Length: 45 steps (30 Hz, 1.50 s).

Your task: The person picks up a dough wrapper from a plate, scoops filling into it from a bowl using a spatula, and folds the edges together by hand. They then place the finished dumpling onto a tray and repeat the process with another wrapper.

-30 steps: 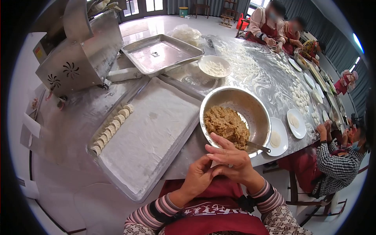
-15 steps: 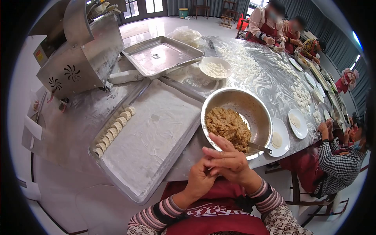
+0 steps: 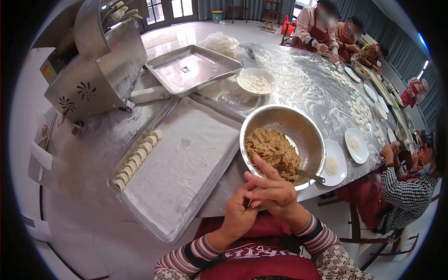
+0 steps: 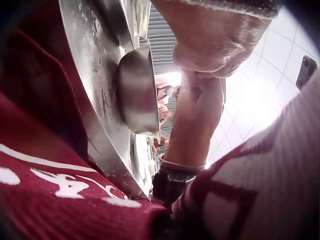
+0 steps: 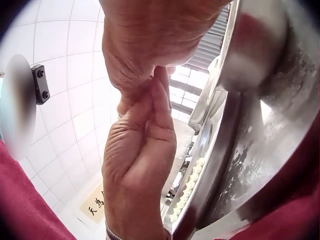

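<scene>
My left hand point(image 3: 239, 212) and right hand point(image 3: 276, 196) meet in front of the metal bowl, thumbs and fingers pressed together. Between them they pinch a dumpling point(image 3: 248, 203), almost wholly hidden, with just a pale sliver of dough showing. The right index finger points up over the rim of the steel bowl point(image 3: 313, 140). Brown minced filling point(image 3: 270, 147) fills the bowl's left side, and a utensil handle point(image 3: 310, 176) leans out over the rim. Both wrist views show the left hand point(image 4: 215, 42) and the right hand point(image 5: 160, 35) joined, their contents hidden.
Left of the bowl lies a cloth-lined tray point(image 3: 179, 163) with a row of dumplings point(image 3: 135, 161). Beyond are an empty metal tray point(image 3: 200, 70), a flour bowl point(image 3: 256, 81) and a steel machine point(image 3: 93, 84). Plates with wrappers point(image 3: 331, 165) stand right. Other people work around the table.
The hands stay joined at nearly the same spot, with small finger movements; the right fingers have shifted slightly over the left. The head view has moved a little.
</scene>
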### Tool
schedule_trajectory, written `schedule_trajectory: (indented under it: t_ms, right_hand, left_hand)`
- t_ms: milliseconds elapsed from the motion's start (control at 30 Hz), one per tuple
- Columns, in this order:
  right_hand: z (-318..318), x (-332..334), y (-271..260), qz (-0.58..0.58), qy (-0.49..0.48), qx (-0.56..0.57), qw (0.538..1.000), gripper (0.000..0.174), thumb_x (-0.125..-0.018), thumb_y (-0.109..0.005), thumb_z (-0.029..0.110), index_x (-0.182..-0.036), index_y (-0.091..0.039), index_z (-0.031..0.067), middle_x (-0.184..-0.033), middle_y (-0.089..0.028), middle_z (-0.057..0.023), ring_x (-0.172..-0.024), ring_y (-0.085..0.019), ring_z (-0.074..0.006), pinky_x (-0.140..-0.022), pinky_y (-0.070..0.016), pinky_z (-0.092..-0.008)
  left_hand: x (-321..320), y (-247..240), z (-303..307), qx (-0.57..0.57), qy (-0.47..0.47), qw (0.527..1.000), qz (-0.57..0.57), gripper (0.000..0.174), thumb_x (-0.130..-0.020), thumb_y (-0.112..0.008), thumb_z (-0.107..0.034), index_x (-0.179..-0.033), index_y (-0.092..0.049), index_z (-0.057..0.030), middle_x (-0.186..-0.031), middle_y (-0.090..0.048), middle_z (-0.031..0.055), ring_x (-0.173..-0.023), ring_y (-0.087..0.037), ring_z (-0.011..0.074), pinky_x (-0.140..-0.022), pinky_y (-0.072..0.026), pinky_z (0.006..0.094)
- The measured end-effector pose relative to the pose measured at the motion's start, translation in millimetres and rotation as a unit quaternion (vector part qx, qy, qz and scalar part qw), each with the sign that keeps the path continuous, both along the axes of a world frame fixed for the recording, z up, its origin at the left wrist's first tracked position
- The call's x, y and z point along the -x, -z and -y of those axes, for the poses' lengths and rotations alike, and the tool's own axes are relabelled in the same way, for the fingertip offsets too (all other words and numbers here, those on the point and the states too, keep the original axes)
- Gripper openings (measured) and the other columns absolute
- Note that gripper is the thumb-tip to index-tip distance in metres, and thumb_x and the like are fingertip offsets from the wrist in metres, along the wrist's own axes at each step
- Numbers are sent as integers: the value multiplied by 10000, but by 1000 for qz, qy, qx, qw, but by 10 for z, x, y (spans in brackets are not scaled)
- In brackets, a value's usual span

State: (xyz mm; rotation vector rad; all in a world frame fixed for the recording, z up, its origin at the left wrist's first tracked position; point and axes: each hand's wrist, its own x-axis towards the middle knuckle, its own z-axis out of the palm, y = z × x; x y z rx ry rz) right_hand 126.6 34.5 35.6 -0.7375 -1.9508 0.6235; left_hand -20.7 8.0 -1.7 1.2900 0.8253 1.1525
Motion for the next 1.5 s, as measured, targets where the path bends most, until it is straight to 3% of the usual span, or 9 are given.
schedule_trajectory:
  t_ms: [67,300,467,533,600,867,1033,1267,1500]
  right_hand:
    - [29,14,-18,-38,15,45,998,279,-705,-764,157,-973,-728,89,-1249,-610,-106,-1364,-343,-355,-1093,-302,-437]
    - [-3,-49,92,-38,15,-13,999,291,-694,-771,160,-972,-731,83,-1245,-609,-124,-1357,-355,-355,-1089,-310,-429]
    - [13,-27,93,-25,9,-28,999,281,-697,-772,142,-969,-733,84,-1236,-613,-134,-1353,-360,-358,-1088,-311,-434]
    - [42,18,8,-117,41,44,991,274,-703,-768,115,-972,-729,76,-1218,-624,-133,-1354,-358,-361,-1086,-316,-431]
    - [40,10,-4,-115,43,33,992,276,-707,-766,107,-978,-726,72,-1215,-625,-135,-1354,-356,-362,-1086,-317,-427]
    - [17,-62,142,-95,27,-13,995,279,-721,-760,110,-991,-718,55,-1226,-615,-153,-1358,-349,-366,-1082,-322,-411]
    - [74,4,22,-118,107,5,987,243,-723,-758,108,-958,-724,56,-1220,-619,-153,-1350,-363,-365,-1065,-347,-419]
    - [49,-47,198,-108,69,-44,991,284,-731,-758,147,-990,-716,38,-1239,-606,-157,-1352,-348,-387,-1078,-329,-424]
    - [83,16,130,-134,136,-22,981,276,-703,-779,119,-958,-717,34,-1214,-620,-162,-1343,-359,-391,-1081,-331,-431]
  left_hand:
    - [-46,-25,11,19,-4,992,126,390,-860,-560,54,-1239,-489,-3,-1116,-598,81,-1021,-571,122,-876,-475,254]
    - [-18,-127,0,34,22,993,115,444,-854,-513,118,-1272,-427,-5,-1172,-540,75,-1099,-529,121,-935,-439,256]
    - [-10,-126,-26,46,29,996,76,374,-852,-514,87,-1216,-468,18,-1086,-557,74,-1028,-538,111,-873,-457,245]
    - [-6,-140,-40,22,30,998,55,382,-846,-512,90,-1219,-466,20,-1096,-553,75,-1035,-534,111,-878,-454,246]
    - [-19,-163,-36,3,31,999,35,390,-841,-511,94,-1221,-464,22,-1107,-549,76,-1041,-530,111,-884,-452,248]
    - [-75,-229,-6,70,44,993,86,412,-862,-500,89,-1258,-427,0,-1171,-520,76,-1093,-504,115,-931,-423,249]
    - [-103,-198,-22,50,24,996,71,403,-877,-519,73,-1261,-421,0,-1175,-516,79,-1073,-513,115,-924,-431,248]
    - [-115,-157,6,52,22,995,80,401,-886,-505,82,-1266,-410,-6,-1163,-517,78,-1074,-523,124,-914,-443,244]
    - [-162,-168,4,75,8,986,150,392,-890,-476,91,-1262,-398,-6,-1155,-515,83,-1051,-533,124,-881,-466,239]
